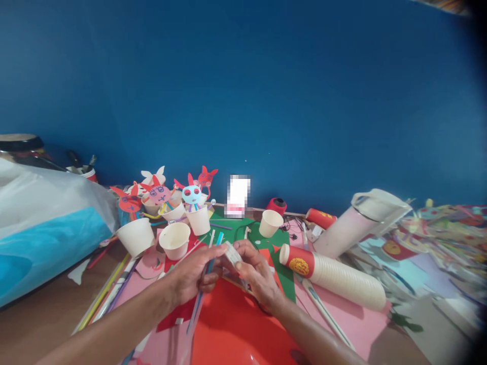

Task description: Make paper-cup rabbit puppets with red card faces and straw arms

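Observation:
Near the middle of the table, my left hand (198, 271) is closed around thin blue and clear straws (199, 303), which slant down toward me. Its thumb reaches the small white rectangular piece (232, 252) between the hands; what kind of thing that is I cannot make out. From the other side, my right hand (258, 271) pinches the same piece. Below both hands lies a sheet of red-orange paper (232, 324). White paper cups (175, 241) stand just beyond my left hand, one holding a light-blue paper puppet head (192, 194) with red eyes.
A stack of paper cups (342, 279) lies on its side at right, before a white jug (350, 228). A blue-white plastic bag (53, 228) fills the left. Against the blue wall stands a blurred-out phone-like screen (238, 195). Pink paper (335, 314) and green paper (279, 243) cover the table.

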Demonstrator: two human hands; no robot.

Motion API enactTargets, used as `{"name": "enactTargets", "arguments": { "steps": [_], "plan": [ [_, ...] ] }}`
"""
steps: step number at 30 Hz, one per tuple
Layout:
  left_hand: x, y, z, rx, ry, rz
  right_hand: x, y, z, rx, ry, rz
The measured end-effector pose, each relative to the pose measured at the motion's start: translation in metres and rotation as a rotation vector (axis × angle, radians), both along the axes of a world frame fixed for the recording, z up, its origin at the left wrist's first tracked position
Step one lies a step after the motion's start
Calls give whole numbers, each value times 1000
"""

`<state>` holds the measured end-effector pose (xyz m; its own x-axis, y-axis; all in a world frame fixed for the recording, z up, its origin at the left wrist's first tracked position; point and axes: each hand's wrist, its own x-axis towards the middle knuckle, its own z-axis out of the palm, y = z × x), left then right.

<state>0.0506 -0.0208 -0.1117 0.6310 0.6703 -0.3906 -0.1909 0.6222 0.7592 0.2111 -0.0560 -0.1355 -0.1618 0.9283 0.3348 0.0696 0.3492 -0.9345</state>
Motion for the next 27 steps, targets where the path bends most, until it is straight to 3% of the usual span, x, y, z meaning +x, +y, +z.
{"name": "enactTargets", "arguments": {
  "steps": [6, 16, 27],
  "plan": [
    [0, -3, 3, 66, 40, 1, -3, -3, -1, 15, 11, -24],
    [-2, 5, -5, -80, -47, -62, 5, 2, 2, -80, 108, 88],
    [0, 1, -5, -28, -20, -10, 4, 3, 3, -26, 63, 1]
  ]
}}
